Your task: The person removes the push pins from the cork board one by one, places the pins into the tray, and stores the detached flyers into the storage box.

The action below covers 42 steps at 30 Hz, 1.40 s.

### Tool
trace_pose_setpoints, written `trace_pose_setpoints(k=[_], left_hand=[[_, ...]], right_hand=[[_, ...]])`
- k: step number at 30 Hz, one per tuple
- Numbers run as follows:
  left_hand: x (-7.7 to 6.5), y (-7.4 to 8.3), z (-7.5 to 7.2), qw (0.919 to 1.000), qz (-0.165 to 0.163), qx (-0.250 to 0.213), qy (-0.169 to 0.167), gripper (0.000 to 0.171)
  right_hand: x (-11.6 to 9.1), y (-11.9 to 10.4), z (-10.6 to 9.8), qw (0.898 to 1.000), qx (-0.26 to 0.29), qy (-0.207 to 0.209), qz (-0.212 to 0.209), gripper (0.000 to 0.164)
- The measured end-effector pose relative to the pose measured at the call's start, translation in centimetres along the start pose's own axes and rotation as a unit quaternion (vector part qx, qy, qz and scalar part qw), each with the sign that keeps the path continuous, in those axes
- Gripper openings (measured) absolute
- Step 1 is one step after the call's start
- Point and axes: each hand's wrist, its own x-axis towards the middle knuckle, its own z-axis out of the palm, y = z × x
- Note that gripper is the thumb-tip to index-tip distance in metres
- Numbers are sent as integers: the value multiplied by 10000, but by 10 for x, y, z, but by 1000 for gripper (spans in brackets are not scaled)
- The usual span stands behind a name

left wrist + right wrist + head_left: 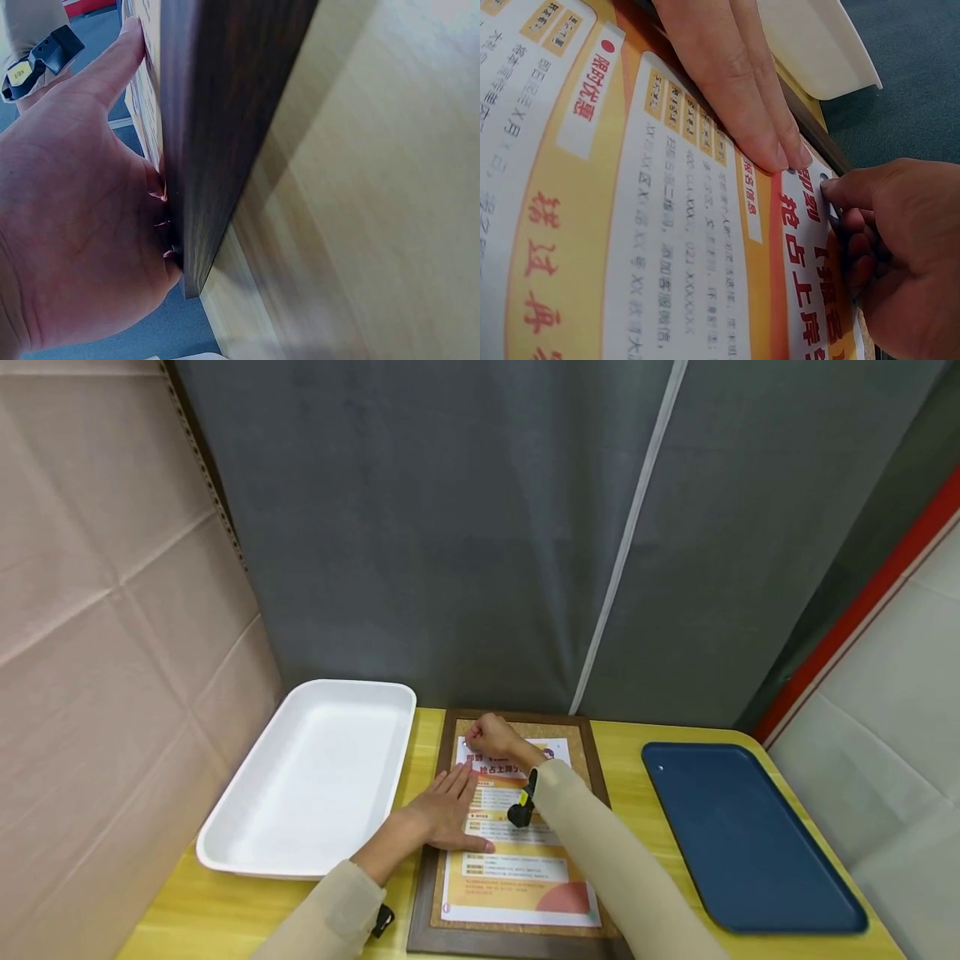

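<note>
Yellow-and-white poster lies flat on a framed cork board, left hand spread across it, right hand clenched, thumb on a grey stud, that corner's fastening apparently underway, the near corners seemingly left

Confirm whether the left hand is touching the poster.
Touching. The right wrist view shows the left hand with its fingertips resting on the poster, no gap visible.
</note>
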Motion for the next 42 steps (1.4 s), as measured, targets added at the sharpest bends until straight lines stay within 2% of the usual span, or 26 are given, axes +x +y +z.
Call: trace_pose_setpoints(k=[12, 34, 42], left_hand=[[-4, 3, -2, 10000, -4, -16, 11, 122], [-1, 0, 1, 10000, -11, -65, 7, 123], [-1, 1, 3, 10000, 2, -77, 20, 123]], right_hand=[[-1, -1, -1, 9999, -6, -97, 37, 14], [1, -1, -3, 9992, 244, -239, 218, 12], [1, 0, -5, 9991, -11, -361, 215, 12]])
